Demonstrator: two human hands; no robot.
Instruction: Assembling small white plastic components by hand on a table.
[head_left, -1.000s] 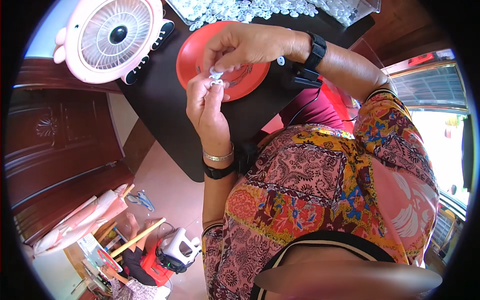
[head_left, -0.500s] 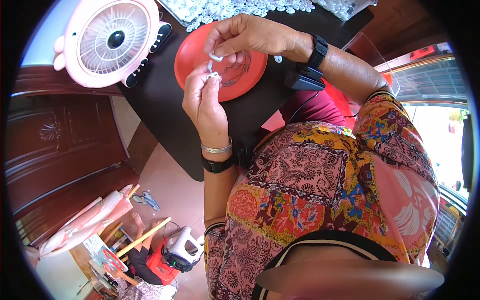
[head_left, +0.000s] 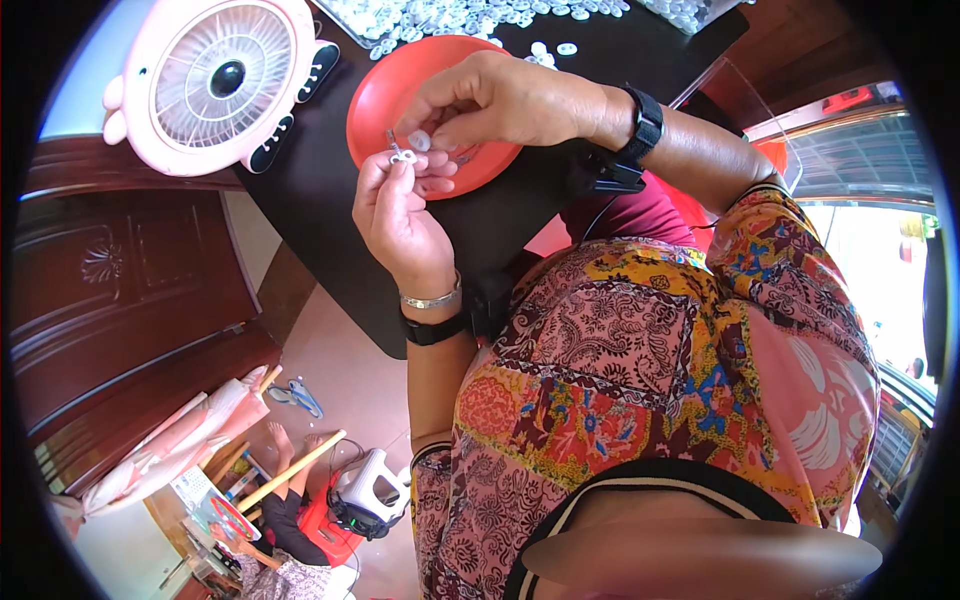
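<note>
Over the red plate (head_left: 372, 95), my two hands meet. My left hand (head_left: 405, 222) pinches a small white plastic piece with a looped end (head_left: 402, 157) between thumb and forefinger, its other fingers half curled. Right above it, my right hand (head_left: 505, 100) is closed with a small whitish oval piece (head_left: 420, 141) at its thumb and fingertips. A thin, metallic-looking bit (head_left: 392, 137) stands up from the white piece, near the right forefinger; which hand bears it I cannot tell. My right hand and fingers hide most of the plate's inside.
Many small white plastic pieces (head_left: 430, 18) lie heaped along the far side of the dark table (head_left: 310, 235), a few loose beyond the plate. A pink fan (head_left: 228, 78) stands at the left. Lower left, another person sits by a red stool (head_left: 318, 530).
My right hand has lowered its fingertips toward my left hand, which has shifted slightly left with its white piece. The oval piece has moved with the right fingertips.
</note>
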